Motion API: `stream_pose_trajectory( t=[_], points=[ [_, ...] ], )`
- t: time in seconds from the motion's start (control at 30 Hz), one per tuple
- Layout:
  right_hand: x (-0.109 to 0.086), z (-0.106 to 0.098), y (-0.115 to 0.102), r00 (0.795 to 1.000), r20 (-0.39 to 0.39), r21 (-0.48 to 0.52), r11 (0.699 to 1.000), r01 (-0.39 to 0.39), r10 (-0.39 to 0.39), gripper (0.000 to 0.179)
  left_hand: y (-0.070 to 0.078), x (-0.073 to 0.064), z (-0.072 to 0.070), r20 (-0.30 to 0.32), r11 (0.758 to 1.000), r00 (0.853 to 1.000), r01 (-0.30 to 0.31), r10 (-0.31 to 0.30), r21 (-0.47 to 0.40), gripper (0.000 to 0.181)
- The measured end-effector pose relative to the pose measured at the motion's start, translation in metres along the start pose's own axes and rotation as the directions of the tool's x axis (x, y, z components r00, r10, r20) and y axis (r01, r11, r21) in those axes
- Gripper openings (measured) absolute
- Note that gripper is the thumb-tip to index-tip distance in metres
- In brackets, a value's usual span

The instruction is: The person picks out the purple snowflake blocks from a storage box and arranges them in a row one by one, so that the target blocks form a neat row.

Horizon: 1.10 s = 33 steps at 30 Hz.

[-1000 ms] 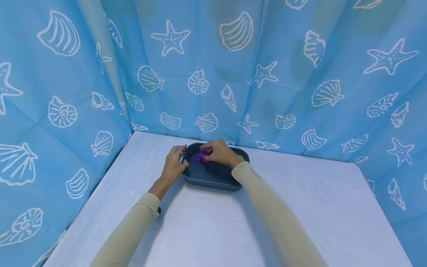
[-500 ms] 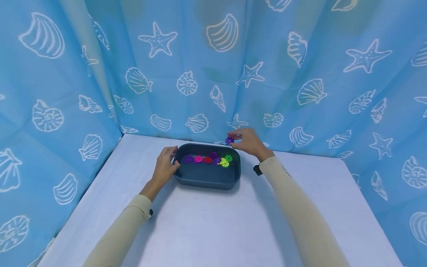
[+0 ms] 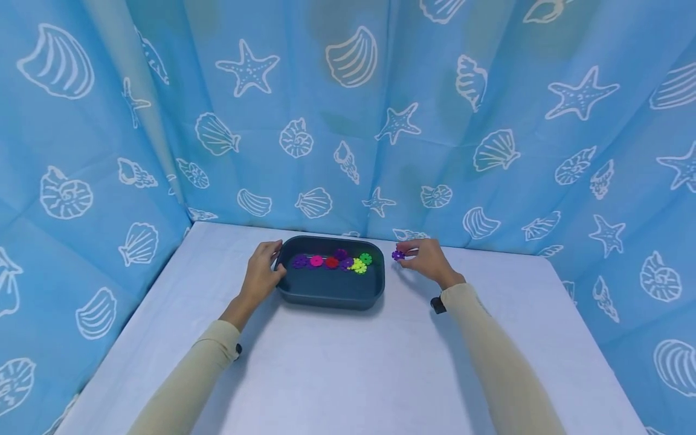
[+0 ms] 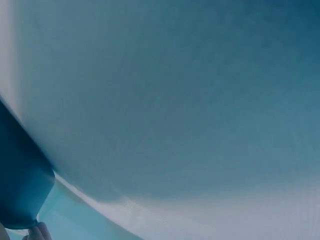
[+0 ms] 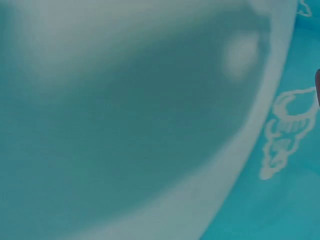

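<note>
A dark blue-grey tray (image 3: pixel 326 299) stands near the back of the table in the head view. In it lie several flower-shaped plastic discs: purple (image 3: pixel 300 261), pink (image 3: pixel 316 260), red (image 3: pixel 331 262), yellow (image 3: pixel 360 266) and green (image 3: pixel 365 258). My left hand (image 3: pixel 262 269) grips the tray's left end, thumb at the rim. Just right of the tray, my right hand (image 3: pixel 426 260) pinches a purple flower disc (image 3: pixel 399 255) between thumb and fingers. The left wrist view catches the tray's corner (image 4: pixel 25 175) and a few fingertips (image 4: pixel 40 232). That purple disc is out of sight in the right wrist view.
A white cloth covers the table (image 3: pixel 326 368). Close behind it hangs a blue curtain (image 3: pixel 337 121) with white shell and starfish prints, which also runs along the left and right sides. A dark wrist camera (image 3: pixel 437 305) sits under the right cuff.
My right hand has come out of the tray with a purple flower disc, passed over its right end and come lower beside it. The left hand stays on the tray. The head view has shifted.
</note>
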State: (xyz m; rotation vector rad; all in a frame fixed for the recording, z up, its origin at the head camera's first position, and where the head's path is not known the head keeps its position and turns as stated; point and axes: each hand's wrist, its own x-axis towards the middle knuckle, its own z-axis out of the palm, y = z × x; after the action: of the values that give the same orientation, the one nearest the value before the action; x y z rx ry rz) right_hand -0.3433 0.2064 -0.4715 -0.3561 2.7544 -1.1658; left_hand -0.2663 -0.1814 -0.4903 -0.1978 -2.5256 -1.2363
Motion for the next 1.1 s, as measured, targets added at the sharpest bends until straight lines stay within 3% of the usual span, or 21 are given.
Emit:
stream_pose_trajectory(
  t=[0.43, 0.67, 0.87, 1.1],
  points=[
    [-0.005, 0.011, 0.022, 0.997, 0.055, -0.062, 0.996, -0.059, 0.062, 0.041, -0.001, 0.000, 0.000, 0.007, 1.000, 1.000, -0.003, 0.003, -0.011, 0.058],
    [-0.009, 0.017, 0.024, 0.994, 0.063, -0.030, 0.996, -0.088, 0.090, 0.042, -0.002, -0.001, 0.000, 0.006, 1.000, 1.000, -0.012, 0.012, -0.012, 0.057],
    [-0.011, 0.019, 0.024, 0.996, 0.062, -0.047, 0.997, -0.059, 0.062, 0.043, -0.001, -0.002, -0.001, 0.011, 1.000, 1.000, 0.000, 0.000, -0.002, 0.058],
    [-0.008, 0.010, 0.021, 0.998, 0.051, -0.063, 0.998, -0.031, 0.034, 0.043, -0.002, 0.000, -0.001, 0.009, 0.999, 0.999, -0.032, 0.032, -0.001, 0.056]
  ],
)
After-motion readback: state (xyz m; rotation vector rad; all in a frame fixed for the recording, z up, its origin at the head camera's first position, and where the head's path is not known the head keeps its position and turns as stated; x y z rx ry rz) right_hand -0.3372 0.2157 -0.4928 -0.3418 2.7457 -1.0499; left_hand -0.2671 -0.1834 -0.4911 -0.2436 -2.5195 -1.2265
